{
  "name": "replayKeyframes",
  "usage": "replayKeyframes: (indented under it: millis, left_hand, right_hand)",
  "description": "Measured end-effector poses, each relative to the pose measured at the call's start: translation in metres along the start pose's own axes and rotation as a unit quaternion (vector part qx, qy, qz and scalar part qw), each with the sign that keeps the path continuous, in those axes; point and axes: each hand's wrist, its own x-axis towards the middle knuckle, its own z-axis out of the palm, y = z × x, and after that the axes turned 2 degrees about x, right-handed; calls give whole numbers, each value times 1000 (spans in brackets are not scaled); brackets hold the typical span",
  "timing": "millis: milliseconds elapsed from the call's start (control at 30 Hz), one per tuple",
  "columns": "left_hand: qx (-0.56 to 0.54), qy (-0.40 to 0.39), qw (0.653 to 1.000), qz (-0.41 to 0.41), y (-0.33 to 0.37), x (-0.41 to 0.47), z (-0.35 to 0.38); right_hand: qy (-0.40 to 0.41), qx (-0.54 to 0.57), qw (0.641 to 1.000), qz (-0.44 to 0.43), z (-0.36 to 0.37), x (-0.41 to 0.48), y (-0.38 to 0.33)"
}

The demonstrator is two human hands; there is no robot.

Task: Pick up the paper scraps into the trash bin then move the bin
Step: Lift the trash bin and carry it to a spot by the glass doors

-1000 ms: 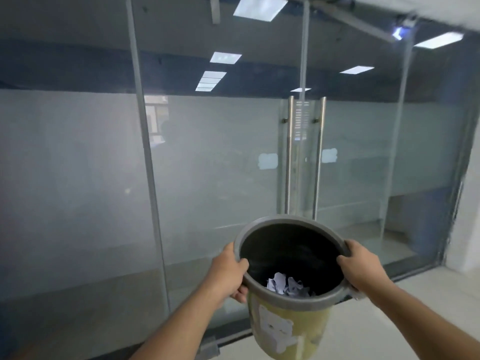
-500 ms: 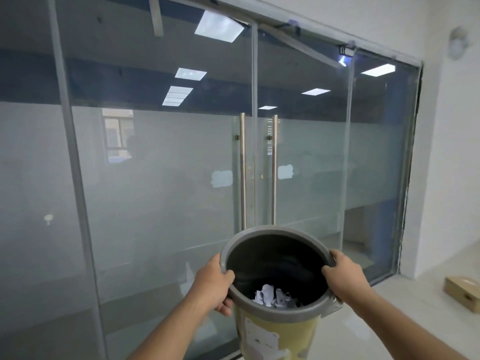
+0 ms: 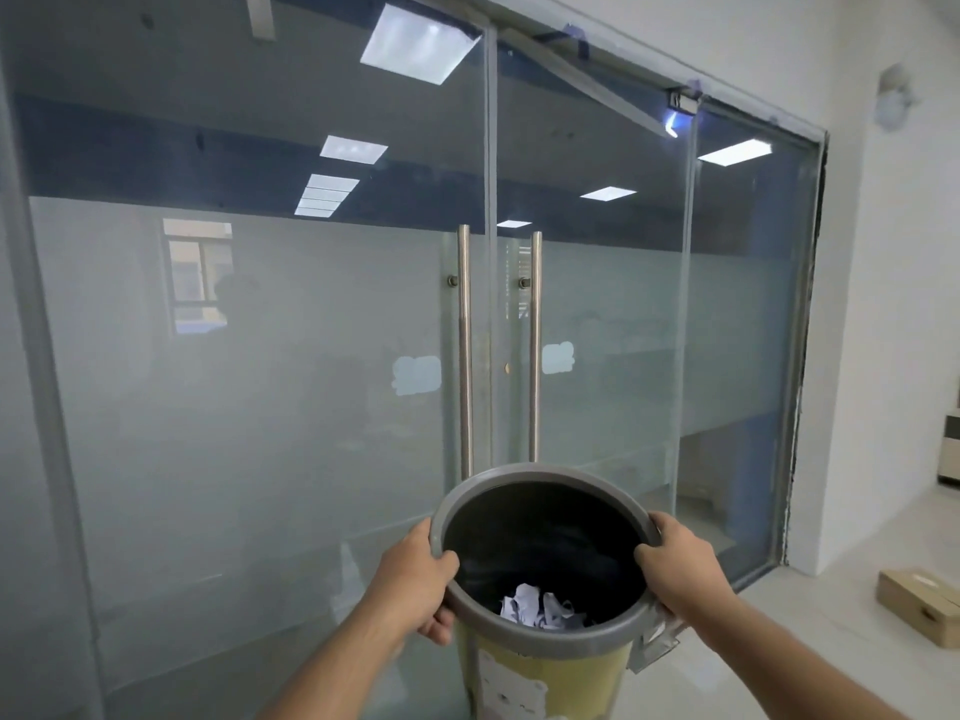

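- While I am watching through the head camera, a wall of frosted glass panels (image 3: 249, 407) is filling most of the view, with a pair of glass doors in the middle carrying two upright metal pull handles (image 3: 465, 350).
- Ceiling light panels are reflecting in the clear upper band of the glass.
- To the right, a white wall (image 3: 893, 304) is meeting a pale tiled floor (image 3: 810, 615), where a cardboard box (image 3: 919, 605) is lying near the corner.
- I am seeing both forearms reaching forward and up from the bottom edge, holding the trash bin (image 3: 545, 672) off the floor in front of the doors.
- My left hand (image 3: 415, 579) is clamping the grey rim on its left side, thumb over the top edge and fingers curling underneath.
- My right hand (image 3: 680, 569) is gripping the rim on the opposite side, thumb hooking inside the black interior.
- Crumpled white paper scraps (image 3: 540, 608) are sitting at the bottom of the bin.
- Below the rim, the bin's yellow side with a pale cartoon figure is showing between my arms.
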Motion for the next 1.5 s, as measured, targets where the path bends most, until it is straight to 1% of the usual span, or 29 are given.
replayKeyframes:
  millis: [267, 433, 533, 800, 967, 1067, 1200, 1300, 1400, 1500]
  left_hand:
    - [-8, -20, 1000, 22, -1, 80, 2]
    - [-3, -33, 999, 19, -2, 113, 16]
    - [5, -31, 999, 18, -3, 127, 27]
    - [22, -14, 999, -36, -24, 166, 68]
    - [33, -9, 997, -65, -52, 185, 90]
    - [52, -17, 996, -74, -70, 194, 97]
    - [44, -31, 994, -96, -103, 213, 109]
    - [44, -42, 990, -129, -149, 222, 128]
    - [59, -54, 982, -172, -216, 222, 162]
    - [77, -89, 970, -214, -302, 218, 204]
  right_hand:
    - [27, -2, 1000, 9, 28, 62, -11]
    - [22, -4, 999, 25, 37, 94, -5]
    - [20, -15, 1000, 17, 41, 115, 2]
    - [-17, -28, 999, 0, 62, 170, 39]
    - [-44, -48, 998, -7, 91, 197, 67]
    - [-53, -58, 997, 4, 112, 204, 84]
    - [-53, -78, 996, 1, 142, 217, 107]
    - [-64, -90, 994, 4, 177, 217, 142]
    - [-95, -95, 991, 26, 227, 210, 206]
    - [-121, -94, 986, 64, 283, 191, 287]
